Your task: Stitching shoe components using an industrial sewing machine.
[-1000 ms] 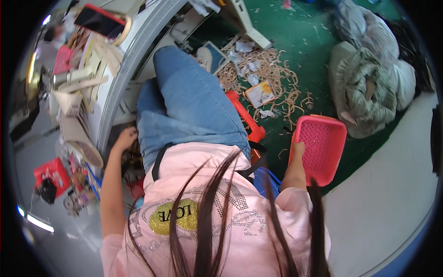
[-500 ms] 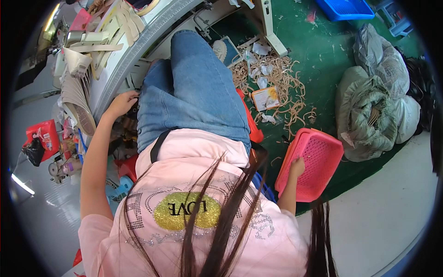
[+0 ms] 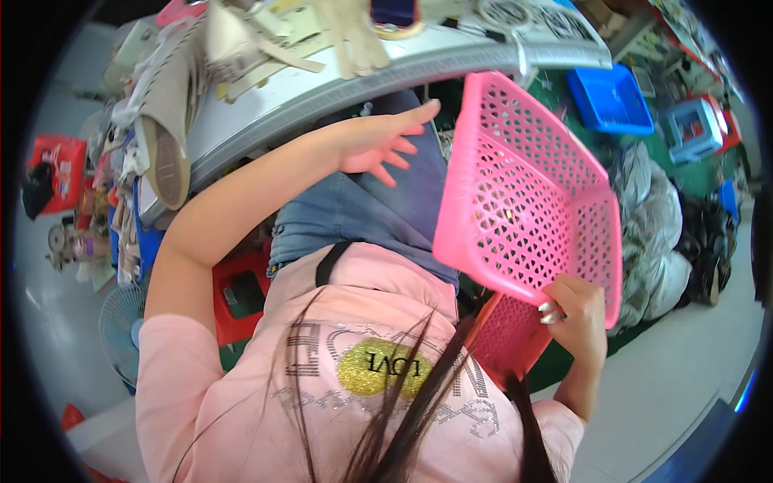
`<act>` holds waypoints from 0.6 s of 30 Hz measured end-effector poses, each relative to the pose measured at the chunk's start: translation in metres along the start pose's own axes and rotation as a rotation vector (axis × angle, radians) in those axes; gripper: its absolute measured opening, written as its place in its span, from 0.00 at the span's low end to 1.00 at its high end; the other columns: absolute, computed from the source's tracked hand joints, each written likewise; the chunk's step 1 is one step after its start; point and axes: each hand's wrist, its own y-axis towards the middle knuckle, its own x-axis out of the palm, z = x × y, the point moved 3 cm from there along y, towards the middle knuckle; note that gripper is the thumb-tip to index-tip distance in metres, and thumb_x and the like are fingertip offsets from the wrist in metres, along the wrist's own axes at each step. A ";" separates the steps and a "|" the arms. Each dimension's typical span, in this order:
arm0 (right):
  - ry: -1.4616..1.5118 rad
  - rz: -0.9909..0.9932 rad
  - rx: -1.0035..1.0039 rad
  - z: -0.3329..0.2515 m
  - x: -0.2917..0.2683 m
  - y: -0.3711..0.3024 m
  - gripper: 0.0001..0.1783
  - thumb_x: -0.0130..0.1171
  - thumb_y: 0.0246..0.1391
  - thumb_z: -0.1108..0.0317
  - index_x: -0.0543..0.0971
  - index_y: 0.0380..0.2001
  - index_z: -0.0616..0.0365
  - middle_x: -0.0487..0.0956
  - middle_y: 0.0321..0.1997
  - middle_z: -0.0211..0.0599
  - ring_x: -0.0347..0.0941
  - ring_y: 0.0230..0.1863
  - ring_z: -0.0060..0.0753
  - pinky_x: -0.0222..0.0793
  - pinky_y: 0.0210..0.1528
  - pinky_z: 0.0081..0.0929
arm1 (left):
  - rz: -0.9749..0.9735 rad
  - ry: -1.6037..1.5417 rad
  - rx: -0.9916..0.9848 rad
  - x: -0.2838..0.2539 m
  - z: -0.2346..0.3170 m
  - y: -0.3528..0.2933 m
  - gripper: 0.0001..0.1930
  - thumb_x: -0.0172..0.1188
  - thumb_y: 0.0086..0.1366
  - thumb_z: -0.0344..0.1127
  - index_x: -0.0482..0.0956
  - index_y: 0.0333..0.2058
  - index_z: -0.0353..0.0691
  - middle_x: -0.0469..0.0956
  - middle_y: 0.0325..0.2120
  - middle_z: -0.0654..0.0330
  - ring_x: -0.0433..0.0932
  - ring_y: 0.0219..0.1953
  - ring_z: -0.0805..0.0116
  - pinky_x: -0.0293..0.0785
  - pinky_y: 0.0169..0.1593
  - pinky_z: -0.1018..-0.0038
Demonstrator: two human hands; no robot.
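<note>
My right hand (image 3: 573, 315) grips the near rim of a pink perforated plastic basket (image 3: 527, 217), raised and tilted over my lap on the right. Nothing shows inside the basket. My left hand (image 3: 385, 147) is in the air above my thighs, fingers spread and holding nothing, a little to the left of the basket's far left corner. A second, redder basket (image 3: 509, 334) is partly hidden beneath the lifted one, beside my hip.
A white worktable (image 3: 403, 58) with a metal edge curves ahead, bearing pale cut pieces and a dark blue item (image 3: 394, 12). A shoe sole (image 3: 165, 165) stands at its left end. On the floor to the right are a blue basket (image 3: 612, 101), a stool (image 3: 692, 129) and stuffed bags (image 3: 656, 233).
My right hand has lifted the pink basket off the lower one, up and toward my lap. My left hand has left the table edge and moved right, opening. The view has turned.
</note>
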 end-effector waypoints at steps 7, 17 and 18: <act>0.116 -0.309 -0.489 -0.111 -0.025 0.106 0.11 0.54 0.18 0.76 0.68 0.16 0.61 0.60 0.10 0.37 0.58 0.12 0.42 0.51 0.14 0.32 | -0.122 -0.257 0.065 -0.038 0.007 -0.086 0.19 0.57 0.48 0.34 0.67 0.40 0.35 0.73 0.34 0.58 0.72 0.36 0.70 0.67 0.44 0.71; 0.257 -0.911 -0.930 -0.304 0.038 0.178 0.18 0.67 0.30 0.64 0.68 0.15 0.62 0.59 0.11 0.30 0.53 0.13 0.21 0.47 0.15 0.19 | 0.442 -0.640 -0.066 -0.089 -0.175 -0.326 0.16 0.51 0.42 0.29 0.70 0.33 0.31 0.75 0.30 0.53 0.75 0.29 0.63 0.72 0.37 0.67; 0.267 -0.982 -0.919 -0.313 0.046 0.179 0.18 0.67 0.31 0.63 0.70 0.17 0.63 0.61 0.12 0.30 0.54 0.14 0.21 0.48 0.15 0.18 | 0.488 -0.667 -0.069 -0.090 -0.205 -0.342 0.20 0.49 0.42 0.28 0.68 0.37 0.29 0.74 0.31 0.51 0.75 0.28 0.61 0.73 0.34 0.67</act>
